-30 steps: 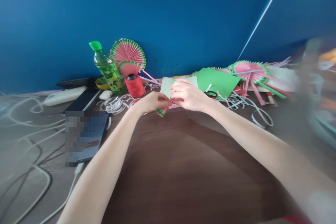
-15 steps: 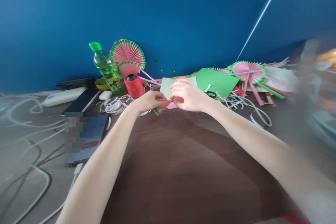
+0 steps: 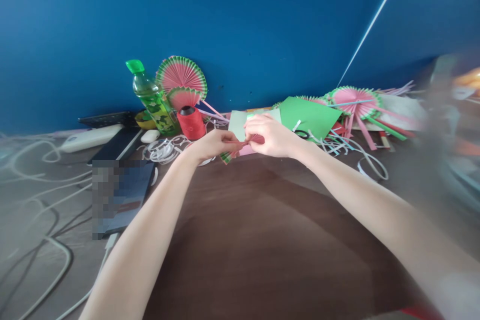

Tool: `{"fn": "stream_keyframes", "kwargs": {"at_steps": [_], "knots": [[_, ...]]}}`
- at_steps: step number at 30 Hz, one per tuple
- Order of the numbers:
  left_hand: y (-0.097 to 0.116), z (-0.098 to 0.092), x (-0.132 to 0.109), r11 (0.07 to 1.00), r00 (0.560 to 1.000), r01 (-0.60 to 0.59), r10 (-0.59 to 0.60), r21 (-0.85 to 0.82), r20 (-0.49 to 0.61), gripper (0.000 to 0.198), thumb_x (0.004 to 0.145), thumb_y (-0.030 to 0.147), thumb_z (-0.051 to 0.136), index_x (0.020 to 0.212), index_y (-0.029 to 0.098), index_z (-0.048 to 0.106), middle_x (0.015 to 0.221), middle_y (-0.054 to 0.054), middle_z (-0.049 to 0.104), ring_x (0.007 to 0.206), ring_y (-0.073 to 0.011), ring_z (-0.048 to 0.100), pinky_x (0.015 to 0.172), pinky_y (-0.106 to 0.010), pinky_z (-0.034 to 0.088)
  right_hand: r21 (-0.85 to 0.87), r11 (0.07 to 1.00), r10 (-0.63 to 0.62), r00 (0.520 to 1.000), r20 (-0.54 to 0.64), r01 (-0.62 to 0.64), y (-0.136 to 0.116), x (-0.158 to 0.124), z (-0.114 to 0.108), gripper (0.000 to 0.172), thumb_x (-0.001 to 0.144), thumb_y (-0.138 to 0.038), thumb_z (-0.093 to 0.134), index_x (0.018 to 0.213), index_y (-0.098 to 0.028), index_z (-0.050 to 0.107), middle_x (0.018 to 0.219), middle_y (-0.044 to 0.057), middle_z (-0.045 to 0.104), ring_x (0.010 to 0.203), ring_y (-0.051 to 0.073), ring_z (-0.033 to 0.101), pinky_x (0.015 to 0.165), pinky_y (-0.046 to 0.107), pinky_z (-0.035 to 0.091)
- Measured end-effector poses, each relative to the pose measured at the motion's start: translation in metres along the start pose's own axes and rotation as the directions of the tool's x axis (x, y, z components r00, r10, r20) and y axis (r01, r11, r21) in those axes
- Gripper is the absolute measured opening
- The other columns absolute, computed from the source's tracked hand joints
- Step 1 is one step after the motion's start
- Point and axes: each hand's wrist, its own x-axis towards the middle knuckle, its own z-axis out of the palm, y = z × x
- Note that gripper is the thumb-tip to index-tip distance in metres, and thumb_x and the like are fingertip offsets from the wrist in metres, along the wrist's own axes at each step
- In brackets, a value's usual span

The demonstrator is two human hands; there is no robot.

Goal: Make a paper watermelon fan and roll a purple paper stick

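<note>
Between my hands is a pleated pink paper piece with a green edge (image 3: pixel 226 157), folded like a small fan. My left hand (image 3: pixel 214 144) is closed on its left part, thumb and fingers pinching it. My right hand (image 3: pixel 268 135) is closed around the other end, and its curled fingers hide part of the folds. Pale green paper (image 3: pixel 237 122) and a pink sheet (image 3: pixel 246 150) lie just behind and below the hands. A red thread spool (image 3: pixel 192 124) stands to the left of my left hand.
Finished-looking pleated fans lean at the wall (image 3: pixel 182 77) and lie at the right (image 3: pixel 355 102). A green-capped bottle (image 3: pixel 152 102), white paper strips (image 3: pixel 165 150), green paper (image 3: pixel 309 117), black-handled scissors (image 3: pixel 301 134), a phone (image 3: pixel 129 205) and cables (image 3: pixel 67 255) surround the brown table (image 3: pixel 262 240).
Both hands stay nearly in place on the pleated paper. My right hand has shifted very slightly, and more of the pink folds shows beside its fingers.
</note>
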Motion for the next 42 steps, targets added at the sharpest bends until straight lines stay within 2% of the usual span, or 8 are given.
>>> {"fn": "stream_keyframes", "kwargs": {"at_steps": [6, 10, 14, 19, 22, 26, 33, 42], "knots": [[-0.001, 0.000, 0.000, 0.999, 1.000, 0.022, -0.022, -0.029, 0.000, 0.034, 0.069, 0.049, 0.062, 0.071, 0.015, 0.059, 0.070, -0.004, 0.064, 0.057, -0.0107, 0.054, 0.051, -0.024, 0.042, 0.018, 1.000, 0.022, 1.000, 0.003, -0.022, 0.000, 0.000, -0.005, 0.010, 0.074, -0.014, 0.048, 0.066, -0.018, 0.052, 0.079, 0.003, 0.058, 0.083, 0.018, 0.049, 0.079, 0.031, 0.029], [-0.001, 0.000, 0.001, 1.000, 1.000, 0.006, -0.006, -0.020, -0.021, 0.034, 0.069, 0.048, 0.063, 0.071, 0.014, 0.059, 0.068, -0.004, 0.063, 0.058, -0.0109, 0.054, 0.052, -0.023, 0.042, -0.043, 0.999, 0.026, 0.999, 0.018, -0.026, -0.004, 0.000, -0.004, 0.005, 0.073, -0.019, 0.053, 0.075, -0.018, 0.057, 0.079, 0.003, 0.058, 0.086, 0.019, 0.048, 0.078, 0.032, 0.027], [-0.003, 0.001, 0.002, 0.999, 1.000, -0.007, 0.008, -0.048, 0.018, 0.032, 0.071, 0.046, 0.062, 0.073, 0.014, 0.059, 0.070, -0.005, 0.065, 0.061, -0.0121, 0.057, 0.055, -0.024, 0.043, -0.135, 0.991, 0.004, 1.000, 0.008, -0.003, -0.004, -0.001, 0.001, 0.009, 0.075, -0.016, 0.050, 0.071, -0.018, 0.058, 0.075, 0.003, 0.057, 0.085, 0.019, 0.046, 0.077, 0.032, 0.026], [-0.003, 0.002, 0.001, 0.997, 1.000, 0.002, -0.001, -0.071, 0.024, 0.032, 0.071, 0.046, 0.062, 0.073, 0.014, 0.059, 0.067, -0.005, 0.063, 0.058, -0.0121, 0.057, 0.054, -0.025, 0.043, -0.165, 0.986, 0.005, 1.000, 0.014, -0.003, -0.003, 0.000, 0.003, 0.008, 0.074, -0.017, 0.052, 0.067, -0.017, 0.056, 0.074, 0.003, 0.055, 0.082, 0.018, 0.045, 0.077, 0.032, 0.027], [-0.001, 0.001, 0.000, 0.997, 0.999, 0.007, -0.005, -0.074, 0.034, 0.032, 0.071, 0.046, 0.062, 0.071, 0.014, 0.058, 0.062, -0.003, 0.061, 0.057, -0.0120, 0.057, 0.055, -0.025, 0.043, -0.153, 0.988, 0.021, 1.000, 0.022, -0.018, -0.005, 0.000, 0.002, 0.008, 0.075, -0.017, 0.052, 0.067, -0.017, 0.055, 0.076, 0.004, 0.055, 0.083, 0.019, 0.044, 0.077, 0.032, 0.028], [0.002, 0.000, -0.001, 0.997, 0.999, 0.020, -0.017, -0.077, 0.048, 0.033, 0.070, 0.047, 0.063, 0.072, 0.014, 0.059, 0.066, -0.005, 0.062, 0.058, -0.0123, 0.057, 0.055, -0.025, 0.043, -0.135, 0.990, 0.036, 0.998, 0.045, -0.029, -0.009, 0.000, -0.001, 0.011, 0.076, -0.017, 0.052, 0.066, -0.017, 0.053, 0.080, 0.005, 0.054, 0.084, 0.019, 0.043, 0.074, 0.031, 0.030], [0.006, -0.001, -0.003, 0.998, 0.999, 0.040, -0.038, -0.057, 0.038, 0.032, 0.069, 0.047, 0.063, 0.070, 0.015, 0.061, 0.057, -0.002, 0.060, 0.058, -0.0130, 0.058, 0.060, -0.026, 0.045, -0.108, 0.994, 0.046, 0.994, 0.098, -0.035, -0.009, 0.001, -0.004, 0.013, 0.071, -0.011, 0.049, 0.060, -0.017, 0.046, 0.071, 0.003, 0.049, 0.078, 0.017, 0.042, 0.069, 0.029, 0.029], [0.000, 0.000, -0.002, 0.998, 0.999, 0.032, -0.030, -0.059, 0.030, 0.033, 0.069, 0.048, 0.063, 0.071, 0.015, 0.060, 0.062, -0.003, 0.062, 0.056, -0.0125, 0.057, 0.055, -0.026, 0.043, -0.053, 0.997, 0.065, 0.995, 0.080, -0.061, -0.008, 0.000, -0.004, 0.010, 0.077, -0.013, 0.047, 0.073, -0.017, 0.056, 0.078, 0.003, 0.059, 0.081, 0.017, 0.047, 0.075, 0.031, 0.031]]}}
